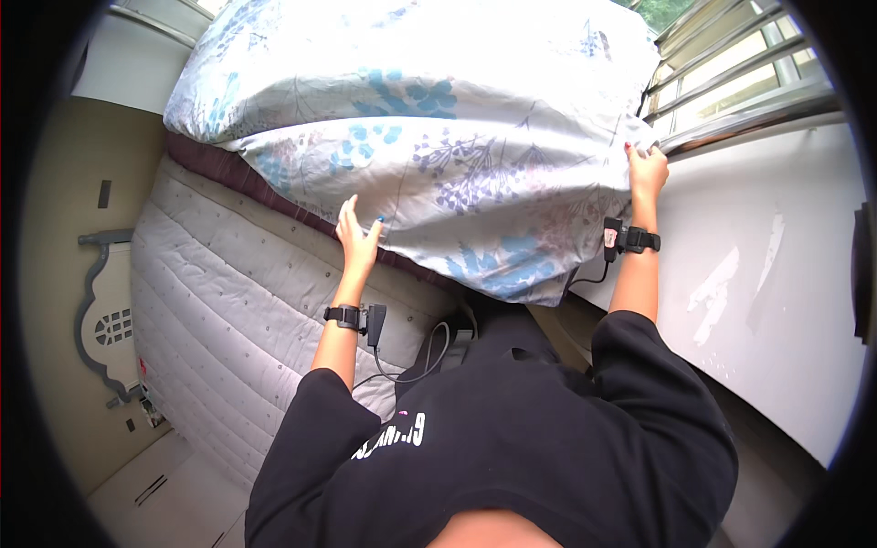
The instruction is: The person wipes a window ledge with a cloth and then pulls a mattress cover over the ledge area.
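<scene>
On the left, the quilted mattress (228, 301) lies bare, with a dark red sheet (274, 194) showing under the floral duvet (429, 119) that is heaped across the far side of the bed. The left hand (358, 239) rests against the duvet's near edge, its fingers (347, 212) spread open and upright, clasping nothing that shows. At the right, beside the white wall (776, 274) and window bars (731, 91), the right hand (647, 169) has its fingers (635, 151) closed on the duvet's corner.
</scene>
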A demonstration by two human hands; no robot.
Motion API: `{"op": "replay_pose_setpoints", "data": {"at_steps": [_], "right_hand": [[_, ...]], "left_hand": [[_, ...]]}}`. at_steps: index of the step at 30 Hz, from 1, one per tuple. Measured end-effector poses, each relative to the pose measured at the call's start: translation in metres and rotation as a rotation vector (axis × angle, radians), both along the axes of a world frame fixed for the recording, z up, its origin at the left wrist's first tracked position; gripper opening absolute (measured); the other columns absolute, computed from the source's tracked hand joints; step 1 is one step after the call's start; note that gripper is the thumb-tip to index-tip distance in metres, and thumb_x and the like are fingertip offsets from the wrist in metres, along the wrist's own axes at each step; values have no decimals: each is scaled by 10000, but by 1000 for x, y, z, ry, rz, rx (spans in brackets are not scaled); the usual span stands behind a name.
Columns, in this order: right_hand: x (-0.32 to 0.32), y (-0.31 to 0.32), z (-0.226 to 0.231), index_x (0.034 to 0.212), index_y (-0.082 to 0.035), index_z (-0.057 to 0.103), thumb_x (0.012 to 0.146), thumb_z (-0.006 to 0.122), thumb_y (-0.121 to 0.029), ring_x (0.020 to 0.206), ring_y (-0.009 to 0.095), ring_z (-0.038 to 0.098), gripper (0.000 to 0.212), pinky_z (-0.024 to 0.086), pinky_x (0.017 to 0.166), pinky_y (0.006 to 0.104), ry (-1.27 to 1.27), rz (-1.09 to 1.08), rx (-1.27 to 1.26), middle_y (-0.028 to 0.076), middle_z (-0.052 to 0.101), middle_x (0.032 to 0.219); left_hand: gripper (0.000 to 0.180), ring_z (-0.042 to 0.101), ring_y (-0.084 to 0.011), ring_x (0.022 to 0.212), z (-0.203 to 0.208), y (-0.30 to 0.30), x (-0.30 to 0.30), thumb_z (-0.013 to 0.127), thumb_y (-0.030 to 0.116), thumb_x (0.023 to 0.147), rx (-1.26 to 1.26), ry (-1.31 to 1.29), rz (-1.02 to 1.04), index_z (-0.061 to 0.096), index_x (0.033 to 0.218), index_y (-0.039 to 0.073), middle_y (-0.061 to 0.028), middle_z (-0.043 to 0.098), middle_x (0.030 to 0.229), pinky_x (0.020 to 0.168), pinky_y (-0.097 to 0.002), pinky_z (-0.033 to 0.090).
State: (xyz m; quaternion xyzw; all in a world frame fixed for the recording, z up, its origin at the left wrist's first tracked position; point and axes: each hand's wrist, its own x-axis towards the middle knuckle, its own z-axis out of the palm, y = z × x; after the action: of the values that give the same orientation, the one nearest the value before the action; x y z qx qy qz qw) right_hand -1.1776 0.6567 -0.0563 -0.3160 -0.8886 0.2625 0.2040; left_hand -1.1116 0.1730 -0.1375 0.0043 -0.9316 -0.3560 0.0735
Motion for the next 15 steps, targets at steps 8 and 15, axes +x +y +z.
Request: {"op": "replay_pose_setpoints", "data": {"at_steps": [8,15], "right_hand": [[56,5,-97,909,87,535,606,693,-444,841,335,565,631,441,709,394,-357,-120,-357,230,582,874],[125,-37,-83,719,50,590,642,611,-186,724,372,578,249,446,640,422,-530,-47,-155,257,578,733]], "left_hand": [[534,331,-401,1060,-17,51,-52,616,264,679,-332,-413,-289,383,1146,149,-177,348,1182,904,-452,288],[394,541,-233,876,-10,31,-136,511,315,749,-412,-1248,-919,505,1121,186,-107,555,1006,752,-392,425]]}}
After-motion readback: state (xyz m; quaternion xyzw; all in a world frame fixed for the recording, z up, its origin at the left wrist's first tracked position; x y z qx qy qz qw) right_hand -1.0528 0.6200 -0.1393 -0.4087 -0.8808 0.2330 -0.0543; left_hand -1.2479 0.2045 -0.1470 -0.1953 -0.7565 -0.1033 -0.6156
